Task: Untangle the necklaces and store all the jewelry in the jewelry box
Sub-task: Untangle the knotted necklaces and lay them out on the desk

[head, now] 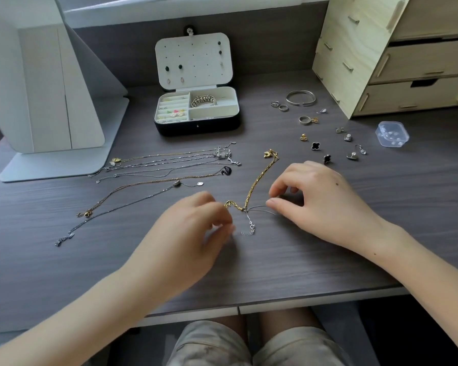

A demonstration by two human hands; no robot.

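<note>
A gold chain necklace (257, 180) lies tangled with a thin silver chain (251, 223) in the middle of the desk. My left hand (193, 233) pinches the gold chain's near end, just left of the knot. To the right of the knot, my right hand (323, 202) pinches the silver chain. Several untangled necklaces (164, 165) lie stretched out in rows to the left. The open jewelry box (217, 112) stands at the back centre, with a bracelet and small pieces in its compartments and earrings on its lid.
Rings, a silver bangle (300, 98) and several earrings (328, 149) are scattered at the back right. A small clear plastic case (391, 133) sits by a wooden drawer unit (407, 62). A white standing mirror (45, 88) fills the back left.
</note>
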